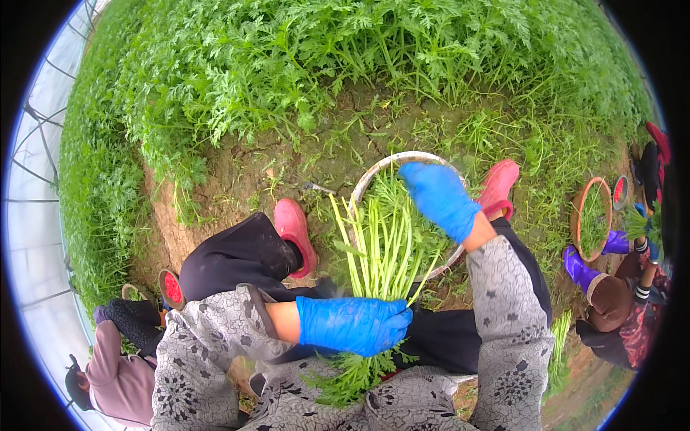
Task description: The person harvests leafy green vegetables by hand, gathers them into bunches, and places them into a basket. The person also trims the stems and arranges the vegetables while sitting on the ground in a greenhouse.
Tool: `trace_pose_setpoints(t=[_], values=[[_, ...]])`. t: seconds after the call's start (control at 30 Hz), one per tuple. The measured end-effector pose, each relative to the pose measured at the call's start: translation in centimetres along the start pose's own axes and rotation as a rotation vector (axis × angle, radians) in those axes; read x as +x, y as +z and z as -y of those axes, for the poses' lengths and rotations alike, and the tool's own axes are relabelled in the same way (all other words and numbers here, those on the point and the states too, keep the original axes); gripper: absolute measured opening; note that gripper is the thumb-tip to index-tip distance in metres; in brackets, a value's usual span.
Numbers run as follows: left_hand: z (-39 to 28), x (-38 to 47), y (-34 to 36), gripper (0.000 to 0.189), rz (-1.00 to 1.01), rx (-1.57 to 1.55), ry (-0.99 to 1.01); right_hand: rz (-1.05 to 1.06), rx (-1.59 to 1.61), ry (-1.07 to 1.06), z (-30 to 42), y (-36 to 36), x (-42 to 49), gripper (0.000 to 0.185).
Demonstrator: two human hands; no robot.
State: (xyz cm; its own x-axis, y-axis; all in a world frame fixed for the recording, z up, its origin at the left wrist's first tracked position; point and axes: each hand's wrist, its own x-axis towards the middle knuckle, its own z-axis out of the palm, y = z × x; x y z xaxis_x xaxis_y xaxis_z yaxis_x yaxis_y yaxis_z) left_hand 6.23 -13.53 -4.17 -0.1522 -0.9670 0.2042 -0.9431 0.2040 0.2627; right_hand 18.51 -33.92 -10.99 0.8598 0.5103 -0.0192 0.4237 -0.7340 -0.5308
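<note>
My left hand (353, 325), in a blue glove, is closed around a bunch of leafy green stems (385, 248). The pale stem ends fan out away from me, and the leaves hang toward my lap. My right hand (439, 199), also blue-gloved, is held over the far right part of a round, white-rimmed basin (372, 172) with cut greens in it. Its fingers are bent and blurred, and whether it holds anything cannot be told.
Tall leafy plants (345, 43) grow ahead. My pink clogs (295, 234) flank the basin. A small bowl of red items (171, 288) stands left, near a crouching person (118, 372). Another person (620, 307) sits right by an orange-rimmed basket (577, 215). More cut stems (560, 345) lie right.
</note>
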Motion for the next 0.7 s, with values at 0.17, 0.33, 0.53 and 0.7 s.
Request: trace_pose_setpoints(t=[0.17, 0.33, 0.53, 0.7], values=[[-0.1, -0.2, 0.2, 0.022, 0.035, -0.042, -0.016, -0.170, -0.111, 0.096, 1.1, -4.2, -1.5, 0.021], [-0.2, -0.1, 0.5, 0.023, 0.029, 0.034, -0.004, 0.150, 0.108, -0.350, 7.3, -1.6, -1.8, 0.022], [-0.5, -0.5, -0.1, 0.027, -0.018, -0.044, 0.006, -0.008, -0.063, 0.141, 2.0, -3.7, -0.1, 0.023], [-0.2, -0.5, -1.0, 0.028, 0.025, -0.064, 0.011, 0.284, 0.013, 0.211, 1.8, -5.6, -5.2, 0.034]])
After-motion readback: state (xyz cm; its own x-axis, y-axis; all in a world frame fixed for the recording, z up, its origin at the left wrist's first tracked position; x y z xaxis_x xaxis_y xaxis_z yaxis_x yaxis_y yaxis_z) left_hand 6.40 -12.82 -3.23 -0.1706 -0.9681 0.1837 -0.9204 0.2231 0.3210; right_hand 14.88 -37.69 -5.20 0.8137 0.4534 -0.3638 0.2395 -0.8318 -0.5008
